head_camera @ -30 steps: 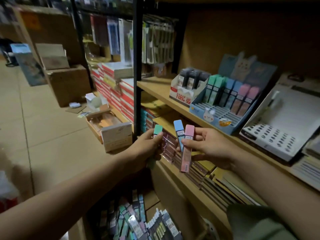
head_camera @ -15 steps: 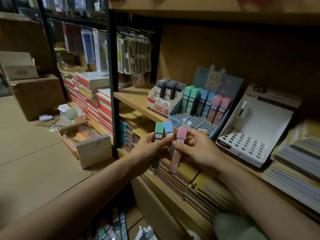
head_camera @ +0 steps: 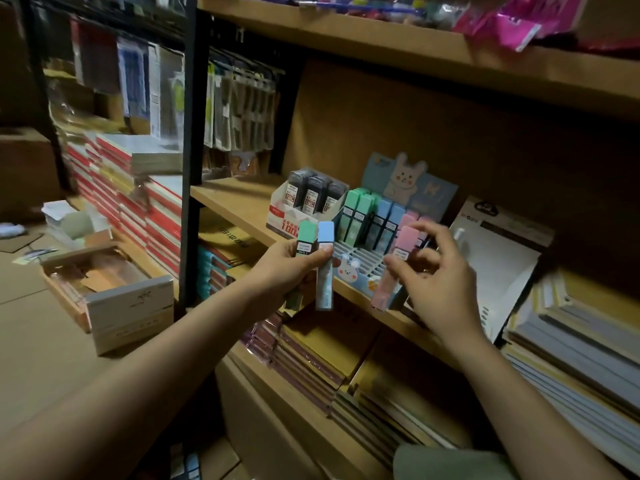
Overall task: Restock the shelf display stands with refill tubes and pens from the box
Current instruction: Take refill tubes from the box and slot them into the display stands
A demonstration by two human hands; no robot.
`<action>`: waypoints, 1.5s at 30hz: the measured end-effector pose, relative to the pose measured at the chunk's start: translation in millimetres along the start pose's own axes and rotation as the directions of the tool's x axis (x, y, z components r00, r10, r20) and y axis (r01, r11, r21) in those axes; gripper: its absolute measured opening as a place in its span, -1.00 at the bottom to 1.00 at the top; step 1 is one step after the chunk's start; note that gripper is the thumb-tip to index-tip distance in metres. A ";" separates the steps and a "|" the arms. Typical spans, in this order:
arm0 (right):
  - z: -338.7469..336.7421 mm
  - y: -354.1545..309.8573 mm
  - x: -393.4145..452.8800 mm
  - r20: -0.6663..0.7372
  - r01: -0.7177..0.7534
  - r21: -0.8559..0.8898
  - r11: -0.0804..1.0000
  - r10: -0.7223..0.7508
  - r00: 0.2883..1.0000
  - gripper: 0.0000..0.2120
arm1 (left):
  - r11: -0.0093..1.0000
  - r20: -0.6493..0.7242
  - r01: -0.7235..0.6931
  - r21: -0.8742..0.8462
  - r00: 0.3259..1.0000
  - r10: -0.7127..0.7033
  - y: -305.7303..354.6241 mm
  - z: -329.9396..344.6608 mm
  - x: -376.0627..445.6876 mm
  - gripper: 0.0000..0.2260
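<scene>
The lower half of the green refill tube is hidden behind the left hand, and its small label print is too fine to read. The pink refill tube is partly covered by the right hand's fingers. The pink tubes at the back of the bunny display stand are blocked by that same hand. Items on the top shelf are smeared by motion blur and cut off by the upper edge. The hanging packets are too dark and blurred to identify. The white pen stand has its lower part concealed behind the right hand.
</scene>
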State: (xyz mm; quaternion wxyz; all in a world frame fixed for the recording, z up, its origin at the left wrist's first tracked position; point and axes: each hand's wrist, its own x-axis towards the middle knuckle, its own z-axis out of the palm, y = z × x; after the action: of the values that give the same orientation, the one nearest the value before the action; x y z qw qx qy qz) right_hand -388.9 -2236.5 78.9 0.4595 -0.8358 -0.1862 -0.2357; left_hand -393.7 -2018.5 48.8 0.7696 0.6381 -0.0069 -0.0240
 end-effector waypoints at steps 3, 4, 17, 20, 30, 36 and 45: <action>-16.9 -4.9 25.4 -0.085 0.064 -0.044 0.997 -0.067 0.994 -0.69 | 0.999 -0.062 -0.009 -0.033 0.998 0.007 6.3 3.1 1.2 -0.81; -22.7 -6.0 35.6 -0.095 0.076 -0.075 0.994 -0.082 0.992 -0.73 | 0.999 -0.073 -0.008 -0.051 0.997 0.004 8.7 3.8 1.0 -0.79; -10.6 19.8 83.5 0.034 0.086 -0.434 0.897 -0.079 0.996 -0.80 | 0.993 -0.099 0.016 -0.115 0.995 -0.028 17.7 -6.9 -3.9 -0.81; -5.8 22.9 85.0 0.019 0.063 -0.451 0.890 -0.061 0.998 -0.80 | 0.994 -0.090 0.031 -0.103 0.995 -0.040 17.9 -5.9 -4.0 -0.80; 11.0 29.5 81.6 -0.064 -0.007 -0.562 0.827 -0.035 0.997 -0.79 | 0.998 -0.062 0.004 -0.070 0.998 -0.008 13.7 1.3 -3.1 -0.89; 9.2 23.4 79.6 -0.021 0.006 -0.636 0.772 -0.026 0.999 -0.74 | 0.993 -0.033 -0.047 -0.109 0.998 0.044 14.3 1.1 -5.0 -0.82; 24.8 -43.1 67.6 0.387 0.187 -0.236 0.954 -0.084 0.918 -0.61 | 0.996 0.047 -0.080 0.026 0.996 0.078 11.5 4.4 -5.5 -0.78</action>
State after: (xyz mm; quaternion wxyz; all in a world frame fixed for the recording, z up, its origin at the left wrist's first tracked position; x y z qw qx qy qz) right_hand -350.8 -2187.0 134.8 0.2807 -0.9046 -0.2945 -0.1272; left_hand -399.0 -2020.5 61.0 0.7606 0.6472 -0.0501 -0.0080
